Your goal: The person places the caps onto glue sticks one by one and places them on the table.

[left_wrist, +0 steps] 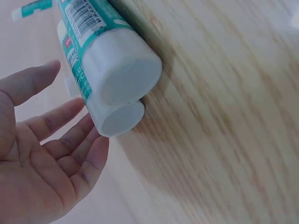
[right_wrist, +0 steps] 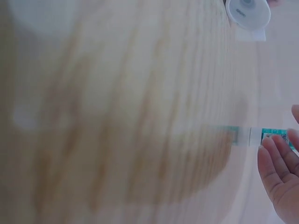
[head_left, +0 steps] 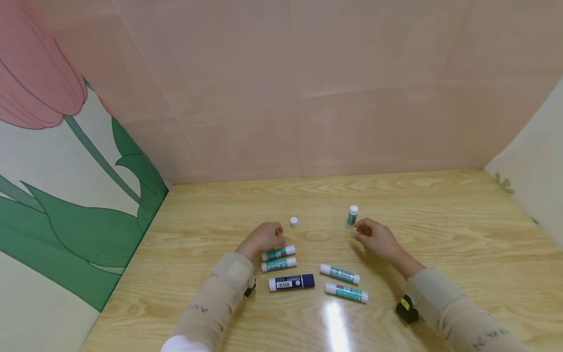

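In the head view my left hand [head_left: 265,236] is beside two green-and-white glue sticks, the farther one [head_left: 278,253] and the nearer one [head_left: 279,264]. Its fingers are loosely bent in the left wrist view, close to the farther stick's white end [left_wrist: 122,119], with nothing held; whether they touch it I cannot tell. A small white cap [head_left: 293,222] sits just beyond that hand. One green glue stick [head_left: 352,215] stands upright at the far side. My right hand [head_left: 376,238] is right beside it, fingers relaxed and not wrapped around it.
Nearer me lie a navy glue stick [head_left: 292,282] with a white end and two more green glue sticks, one [head_left: 340,274] behind the other [head_left: 346,292]. The wooden table [head_left: 462,220] ends at a pinkish backdrop [head_left: 308,122]. Light glares off its front.
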`<state>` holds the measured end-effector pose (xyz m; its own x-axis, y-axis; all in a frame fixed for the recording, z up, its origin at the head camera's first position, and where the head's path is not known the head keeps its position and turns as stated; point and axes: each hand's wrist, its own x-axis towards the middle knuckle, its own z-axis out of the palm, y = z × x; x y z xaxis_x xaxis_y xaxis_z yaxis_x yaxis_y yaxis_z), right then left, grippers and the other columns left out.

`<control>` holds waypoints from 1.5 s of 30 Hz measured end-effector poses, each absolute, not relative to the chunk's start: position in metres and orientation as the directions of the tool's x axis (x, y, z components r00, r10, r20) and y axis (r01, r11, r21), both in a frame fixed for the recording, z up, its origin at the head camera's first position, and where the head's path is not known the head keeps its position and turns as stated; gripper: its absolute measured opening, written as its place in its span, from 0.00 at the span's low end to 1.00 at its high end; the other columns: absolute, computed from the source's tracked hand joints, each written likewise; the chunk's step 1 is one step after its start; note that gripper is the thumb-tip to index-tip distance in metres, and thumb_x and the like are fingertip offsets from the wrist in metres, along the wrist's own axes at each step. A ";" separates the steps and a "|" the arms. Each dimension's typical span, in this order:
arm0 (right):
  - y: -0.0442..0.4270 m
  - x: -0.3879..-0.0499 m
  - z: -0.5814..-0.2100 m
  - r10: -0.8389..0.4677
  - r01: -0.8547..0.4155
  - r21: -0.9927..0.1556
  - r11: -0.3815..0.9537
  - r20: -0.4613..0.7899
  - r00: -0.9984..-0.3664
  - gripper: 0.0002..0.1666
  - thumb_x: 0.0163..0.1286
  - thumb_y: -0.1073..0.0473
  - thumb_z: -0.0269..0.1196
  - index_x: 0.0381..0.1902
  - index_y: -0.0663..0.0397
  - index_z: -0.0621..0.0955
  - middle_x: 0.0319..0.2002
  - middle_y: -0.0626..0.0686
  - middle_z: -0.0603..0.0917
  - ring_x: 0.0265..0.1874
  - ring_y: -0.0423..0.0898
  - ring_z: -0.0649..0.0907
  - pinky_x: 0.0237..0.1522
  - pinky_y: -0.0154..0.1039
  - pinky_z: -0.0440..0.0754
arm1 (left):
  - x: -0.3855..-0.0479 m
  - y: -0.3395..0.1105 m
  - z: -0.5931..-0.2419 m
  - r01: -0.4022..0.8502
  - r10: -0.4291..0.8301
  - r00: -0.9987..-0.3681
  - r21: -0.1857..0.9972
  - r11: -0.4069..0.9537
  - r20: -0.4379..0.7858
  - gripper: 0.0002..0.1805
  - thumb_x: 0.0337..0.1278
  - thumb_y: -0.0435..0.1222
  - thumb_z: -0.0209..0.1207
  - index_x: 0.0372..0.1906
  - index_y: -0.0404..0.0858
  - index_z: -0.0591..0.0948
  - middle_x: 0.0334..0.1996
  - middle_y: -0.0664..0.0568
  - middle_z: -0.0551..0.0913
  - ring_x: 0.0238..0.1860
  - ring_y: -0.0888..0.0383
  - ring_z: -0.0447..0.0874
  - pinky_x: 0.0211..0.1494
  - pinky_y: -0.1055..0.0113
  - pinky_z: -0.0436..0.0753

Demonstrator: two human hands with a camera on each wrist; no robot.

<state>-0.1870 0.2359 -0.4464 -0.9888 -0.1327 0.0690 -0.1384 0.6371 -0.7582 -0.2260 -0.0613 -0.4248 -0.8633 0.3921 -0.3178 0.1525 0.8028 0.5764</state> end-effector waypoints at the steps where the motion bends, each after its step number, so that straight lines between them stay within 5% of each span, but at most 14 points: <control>1: 0.237 -0.187 -0.447 -0.133 -0.138 -0.758 0.638 0.068 -0.989 0.14 0.59 0.63 0.58 0.41 0.68 0.73 0.34 0.58 0.78 0.34 0.53 0.76 0.34 0.44 0.74 | -0.227 -0.061 -0.425 0.144 0.386 -0.865 0.578 0.803 -0.319 0.19 0.51 0.40 0.56 0.48 0.35 0.72 0.44 0.44 0.75 0.44 0.51 0.72 0.46 0.59 0.71; 17: 0.241 -0.192 -0.449 -0.106 -0.108 -0.749 0.654 0.052 -0.993 0.17 0.59 0.60 0.58 0.43 0.67 0.71 0.36 0.60 0.77 0.37 0.55 0.76 0.36 0.46 0.75 | -0.238 -0.050 -0.423 0.113 0.360 -0.882 0.606 0.788 -0.304 0.26 0.49 0.36 0.56 0.55 0.33 0.66 0.47 0.44 0.73 0.48 0.51 0.70 0.50 0.59 0.69; 45: 0.242 -0.196 -0.446 -0.079 -0.040 -0.767 0.640 -0.013 -0.997 0.22 0.61 0.57 0.57 0.47 0.68 0.68 0.40 0.64 0.74 0.40 0.57 0.74 0.38 0.47 0.74 | -0.254 -0.028 -0.428 0.294 0.425 -0.876 0.447 0.845 -0.226 0.24 0.50 0.34 0.55 0.55 0.35 0.68 0.50 0.45 0.70 0.49 0.53 0.68 0.51 0.62 0.68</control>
